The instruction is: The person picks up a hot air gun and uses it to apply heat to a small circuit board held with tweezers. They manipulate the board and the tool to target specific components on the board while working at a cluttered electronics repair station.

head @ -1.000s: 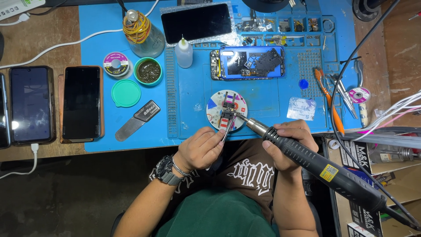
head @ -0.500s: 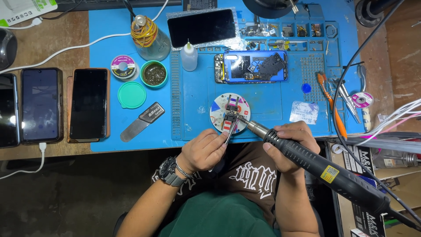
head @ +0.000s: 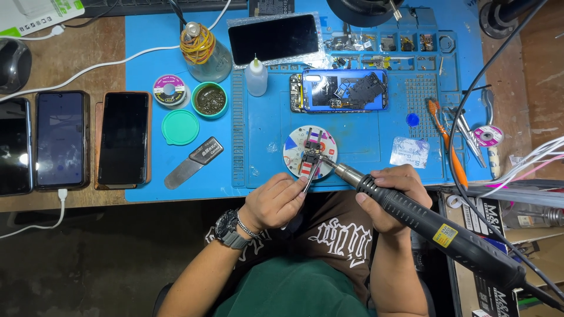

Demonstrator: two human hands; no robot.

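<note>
A pair of slim metal tweezers (head: 309, 174) is pinched in the closed fingers of the left hand (head: 275, 202), their tips brought down onto a small circuit part (head: 311, 157) clamped on the round white work disc (head: 310, 152) near the front edge of the blue silicone mat (head: 364, 141). A long black hot-air handpiece with a metal nozzle (head: 423, 226) is gripped in the closed right hand (head: 392, 196), the nozzle aimed at the same part, just beside the tweezer tips. The rework on the small part is judged to be under way rather than finished, since both tools are held at it and it is not yet lifted off the disc; whether anything has come loose cannot be told at this size. Further back on the mat, an opened blue-framed phone (head: 345, 90) is seen with its inner boards exposed, so reassembly appears to be left. Beside it stand a small white squeeze bottle (head: 256, 76), a green tin of dark flux (head: 210, 100) and a loose teal lid (head: 180, 127). A flat metal pry tool (head: 194, 162) lies by the mat's left part. Three dark phones (head: 61, 141) are laid on the wooden bench (head: 82, 53) to the left.
</note>
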